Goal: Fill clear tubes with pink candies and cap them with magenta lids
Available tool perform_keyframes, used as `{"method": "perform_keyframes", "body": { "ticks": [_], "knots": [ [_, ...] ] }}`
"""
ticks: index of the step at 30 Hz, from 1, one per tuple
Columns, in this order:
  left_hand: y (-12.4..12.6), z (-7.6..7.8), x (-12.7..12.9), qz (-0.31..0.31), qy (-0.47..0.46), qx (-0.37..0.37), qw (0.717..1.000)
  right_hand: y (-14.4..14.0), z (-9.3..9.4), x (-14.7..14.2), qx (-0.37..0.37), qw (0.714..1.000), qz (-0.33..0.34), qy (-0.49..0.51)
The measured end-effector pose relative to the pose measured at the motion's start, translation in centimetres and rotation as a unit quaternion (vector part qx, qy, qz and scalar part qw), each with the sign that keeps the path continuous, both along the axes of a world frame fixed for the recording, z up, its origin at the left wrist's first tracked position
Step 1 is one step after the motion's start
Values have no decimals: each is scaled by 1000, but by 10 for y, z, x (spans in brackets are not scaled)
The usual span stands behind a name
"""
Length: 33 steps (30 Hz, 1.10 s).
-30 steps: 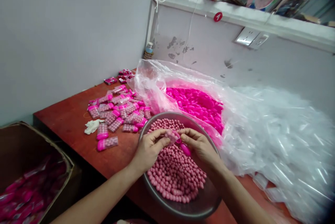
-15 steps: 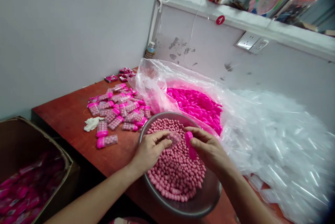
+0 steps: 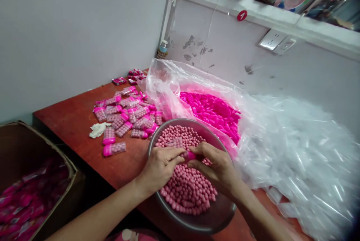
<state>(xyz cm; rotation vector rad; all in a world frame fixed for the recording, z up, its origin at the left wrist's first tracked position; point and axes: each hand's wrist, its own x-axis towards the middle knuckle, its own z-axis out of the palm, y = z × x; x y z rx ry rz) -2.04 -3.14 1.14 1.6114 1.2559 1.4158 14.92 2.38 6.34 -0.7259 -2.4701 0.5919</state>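
My left hand (image 3: 161, 166) and my right hand (image 3: 218, 167) meet over a metal bowl (image 3: 209, 220) heaped with small pink candy balls (image 3: 187, 188). Between their fingertips is a small clear case with a pink cap (image 3: 189, 155). The left fingers pinch the clear case and the right fingers press on the pink cap. Both hands hover just above the candy in the middle of the bowl.
Filled pink-capped cases (image 3: 126, 119) lie scattered on the red table (image 3: 73, 121) to the left, beside a white crumpled scrap (image 3: 97, 130). A clear bag of pink caps (image 3: 213, 111) sits behind the bowl, a heap of clear cases (image 3: 303, 158) to the right, a cardboard box (image 3: 30, 181) at left.
The right hand has brought the pink cap in against the case held by the left hand; half a second ago the two were apart. The view shifted slightly.
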Motion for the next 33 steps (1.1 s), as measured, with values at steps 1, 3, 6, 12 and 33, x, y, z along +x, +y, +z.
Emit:
{"method": "perform_keyframes", "body": {
  "ticks": [1,3,6,12,33],
  "knots": [
    [-1,0,0,-6,13,9,1000,0,-1,0,1,1000,10,-6],
    [-2,0,0,-24,37,23,999,0,-1,-1,-5,999,34,-27],
    [-3,2,0,-29,32,6,999,3,1,-4,-7,998,51,-37],
    [8,4,-2,-12,-186,-117,976,3,-3,6,-251,957,-7,149],
    [6,4,-4,-23,-54,-2,998,11,-14,-8,-672,707,15,220]
  ]
}}
